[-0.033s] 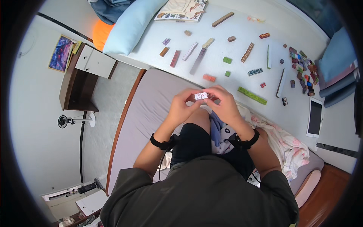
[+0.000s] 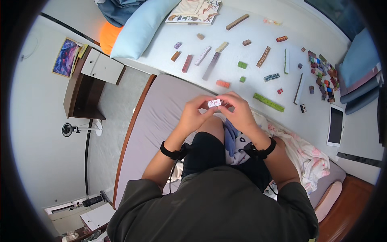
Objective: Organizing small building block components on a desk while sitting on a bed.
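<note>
Two small white cubes with a dark pinkish pattern (image 2: pixel 214 103) sit side by side, touching, between my fingertips above my lap. My left hand (image 2: pixel 196 113) pinches the left cube, thumb below and fingers curled behind. From the other side my right hand (image 2: pixel 240 111) pinches the right cube the same way. Whether the cubes are joined cannot be made out. Just beyond my hands on the white surface lies an orange-red row of blocks (image 2: pixel 223 84). A long bright green bar of blocks (image 2: pixel 268 102) lies to the right of my right hand.
On the white surface (image 2: pixel 238 44) lie several block rows, including a brown bar (image 2: pixel 263 56) and a purple-grey bar (image 2: pixel 211 66). A heap of mixed blocks (image 2: pixel 322 74) is at right, near a white tablet (image 2: pixel 335 125). A light blue pillow (image 2: pixel 143 30) is at far left.
The two cubes have tilted very slightly between my fingertips. Both hands stay in nearly the same place, still pinching them.
</note>
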### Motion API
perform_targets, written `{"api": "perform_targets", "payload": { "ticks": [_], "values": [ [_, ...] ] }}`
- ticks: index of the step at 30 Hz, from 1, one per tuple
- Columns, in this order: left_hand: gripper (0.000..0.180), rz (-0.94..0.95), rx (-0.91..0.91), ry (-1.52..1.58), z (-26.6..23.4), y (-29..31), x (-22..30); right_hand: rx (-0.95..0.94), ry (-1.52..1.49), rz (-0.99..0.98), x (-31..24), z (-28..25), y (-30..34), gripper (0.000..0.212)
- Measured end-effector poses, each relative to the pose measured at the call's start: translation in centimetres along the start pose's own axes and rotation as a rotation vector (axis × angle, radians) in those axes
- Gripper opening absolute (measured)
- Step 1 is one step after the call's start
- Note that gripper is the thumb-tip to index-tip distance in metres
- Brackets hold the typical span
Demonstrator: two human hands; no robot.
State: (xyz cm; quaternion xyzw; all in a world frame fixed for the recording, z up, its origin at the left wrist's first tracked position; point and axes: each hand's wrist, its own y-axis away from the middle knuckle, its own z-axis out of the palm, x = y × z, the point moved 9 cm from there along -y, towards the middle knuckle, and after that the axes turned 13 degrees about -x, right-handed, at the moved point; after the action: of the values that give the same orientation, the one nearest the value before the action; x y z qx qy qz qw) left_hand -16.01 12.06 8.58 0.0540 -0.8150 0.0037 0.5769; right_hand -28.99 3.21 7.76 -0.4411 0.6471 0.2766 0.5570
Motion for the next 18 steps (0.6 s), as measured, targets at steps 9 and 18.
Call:
{"api": "perform_targets", "payload": {
  "ticks": [9, 18],
  "values": [
    [0.031, -0.094, 0.592, -0.533, -8.2, -5.3, -10.3, 0.179, 0.174, 0.015, 2.3, -4.6, 3.3, 0.030],
    [0.032, -0.252, 0.567, -0.869, -9.7, -12.0, -15.4, 0.550, 0.307, 0.345, 7.2, -16.9, 20.4, 0.018]
  ]
}}
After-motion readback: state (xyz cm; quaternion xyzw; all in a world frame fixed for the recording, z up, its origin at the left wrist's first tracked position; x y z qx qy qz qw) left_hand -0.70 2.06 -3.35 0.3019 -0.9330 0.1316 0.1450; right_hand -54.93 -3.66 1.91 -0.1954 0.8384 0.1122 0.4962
